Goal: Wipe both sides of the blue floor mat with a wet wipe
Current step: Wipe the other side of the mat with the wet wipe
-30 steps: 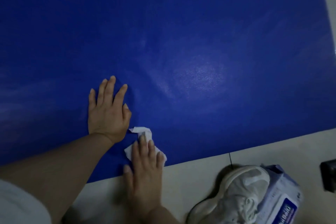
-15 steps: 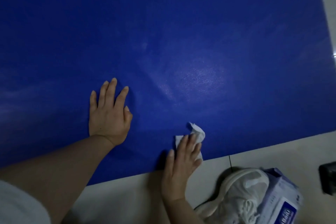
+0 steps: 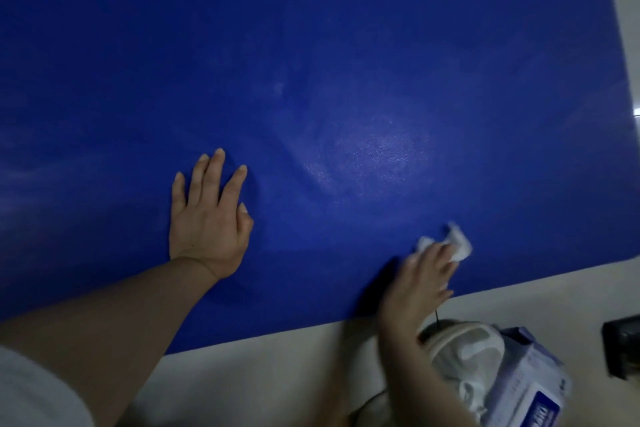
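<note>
From the head camera, looking down, we see the blue floor mat [image 3: 311, 62] lying flat on a pale tiled floor [image 3: 277, 378] and filling most of the view. Its near edge runs on a slant from lower left up to the right, and its right edge shows at the top right corner.

Our left hand [image 3: 207, 222] lies palm down on the mat, well inside the near edge. Its fingers [image 3: 214, 170] are straight and a little spread, the thumb tucked close along the side of the palm. The left forearm reaches in from the lower left corner, bare below a pale sleeve [image 3: 31, 388], and crosses the mat's near edge.

Our right hand [image 3: 420, 282] is near the mat's front edge, to the right of the left hand and well apart from it. It is blurred, but we can make out the fingers extended forward and lying on top of the wet wipe [image 3: 457, 244], pressing it against the mat. The wipe is white and crumpled, and part of it sticks out beyond the fingertips. Whether the thumb hooks under the wipe we cannot tell. The right wrist bends back over the mat's edge toward the lower right.

On the floor just beside the right forearm we see a white shoe [image 3: 464, 357], and touching it a pack of wipes [image 3: 519, 395] with a blue label. A dark object [image 3: 623, 347] sits at the right edge, cut off by the frame.
</note>
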